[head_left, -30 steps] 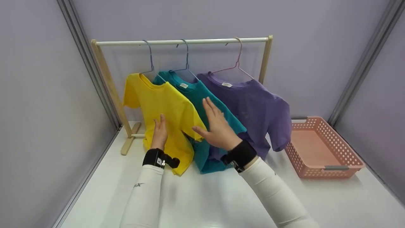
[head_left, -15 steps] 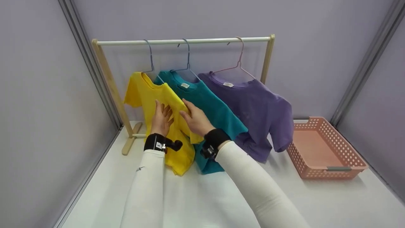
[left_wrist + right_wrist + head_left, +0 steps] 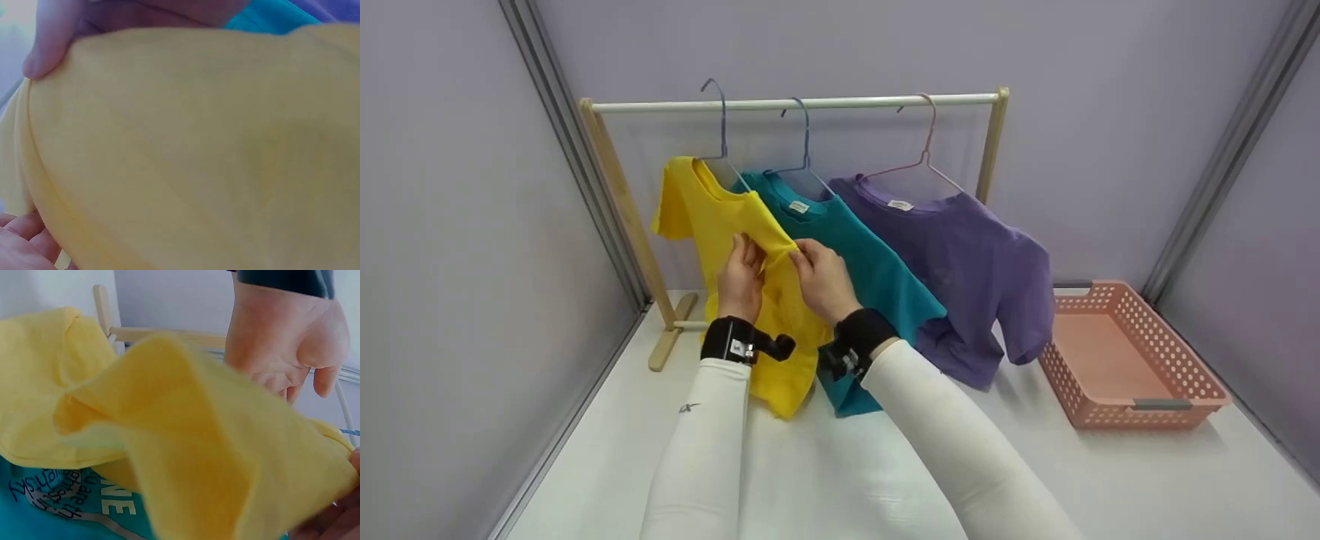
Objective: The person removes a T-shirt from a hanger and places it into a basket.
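A yellow T-shirt (image 3: 716, 210) hangs on a blue hanger (image 3: 724, 127), whose hook now stands above the rod. My right hand (image 3: 826, 281) pinches the shirt by its right shoulder, near the sleeve seam. On the shirt's chest, my left hand (image 3: 740, 281) grips the cloth, with its fingertips partly hidden. In the right wrist view, yellow cloth (image 3: 169, 410) covers the fingers of the left hand (image 3: 281, 337). The thumb of the right hand (image 3: 50, 39) presses the fabric edge (image 3: 112, 112) in the left wrist view.
A teal T-shirt (image 3: 855, 247) on a blue hanger and a purple T-shirt (image 3: 960, 255) on a pink hanger hang from the white rod (image 3: 855, 102). A pink perforated basket (image 3: 1177, 337) stands at right on the white table (image 3: 810, 487). Wooden posts (image 3: 622, 210) support the rod.
Both hands have come together on the yellow T-shirt, the right one arriving from over the teal shirt. The yellow shirt and its hanger have risen, with the hook lifted off the rod.
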`<state>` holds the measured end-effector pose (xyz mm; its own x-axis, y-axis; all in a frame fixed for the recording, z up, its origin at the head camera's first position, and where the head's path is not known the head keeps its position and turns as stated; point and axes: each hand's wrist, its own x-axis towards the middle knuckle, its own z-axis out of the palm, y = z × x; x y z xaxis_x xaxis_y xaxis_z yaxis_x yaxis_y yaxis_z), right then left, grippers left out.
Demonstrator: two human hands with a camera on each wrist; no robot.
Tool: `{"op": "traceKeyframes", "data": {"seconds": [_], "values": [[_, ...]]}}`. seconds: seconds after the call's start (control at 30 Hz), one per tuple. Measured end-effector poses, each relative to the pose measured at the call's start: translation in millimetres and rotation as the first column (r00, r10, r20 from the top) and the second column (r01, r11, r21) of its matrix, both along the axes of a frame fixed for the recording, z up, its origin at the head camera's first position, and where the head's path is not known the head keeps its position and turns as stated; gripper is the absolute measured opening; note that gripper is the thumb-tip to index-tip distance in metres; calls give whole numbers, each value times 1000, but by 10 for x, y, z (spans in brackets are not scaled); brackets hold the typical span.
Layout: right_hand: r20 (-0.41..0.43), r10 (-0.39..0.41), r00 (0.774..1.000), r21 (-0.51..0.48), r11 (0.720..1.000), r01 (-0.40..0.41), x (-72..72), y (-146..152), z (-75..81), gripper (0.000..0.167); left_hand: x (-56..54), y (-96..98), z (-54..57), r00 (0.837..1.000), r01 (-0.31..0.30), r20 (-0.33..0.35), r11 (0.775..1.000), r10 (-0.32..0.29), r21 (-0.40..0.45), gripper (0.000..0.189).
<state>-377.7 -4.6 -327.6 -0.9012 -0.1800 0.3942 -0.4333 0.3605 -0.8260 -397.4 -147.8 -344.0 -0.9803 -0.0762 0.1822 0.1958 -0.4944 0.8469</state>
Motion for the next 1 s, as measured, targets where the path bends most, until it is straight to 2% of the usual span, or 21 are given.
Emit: {"op": "traceKeyframes", "data": {"seconds": [0.23,0.37,0.5,0.57,0.7,0.8,0.87,0.93,1.0], "values": [[-49,45,998,-131,990,-51,103,125,-66,31,179,100,3,993,-64,-100,998,65,14,54],[-83,58,995,-196,978,-73,208,247,-87,31,356,175,-22,985,-89,-149,995,82,-42,53],[-137,28,990,-260,963,-64,345,431,-100,31,602,266,-63,979,-93,-195,985,63,-145,53],[-153,11,988,-300,952,-57,429,552,-106,31,737,313,-87,972,-109,-226,969,57,-224,54],[-166,-12,986,-384,922,-54,633,845,-114,31,1012,411,-128,952,-170,-299,915,57,-365,53],[-162,-12,987,-420,906,-58,795,1104,-142,32,1208,460,-163,946,-179,-323,884,33,-432,52],[-148,-3,989,-433,899,-63,898,1287,-177,33,1327,473,-193,947,-177,-321,863,18,-473,51],[-132,26,991,-434,897,-81,990,1491,-217,35,1435,471,-234,943,-192,-334,841,15,-506,47],[-108,51,993,-433,896,-94,1066,1703,-265,36,1524,464,-278,927,-242,-374,819,36,-521,40]]}}
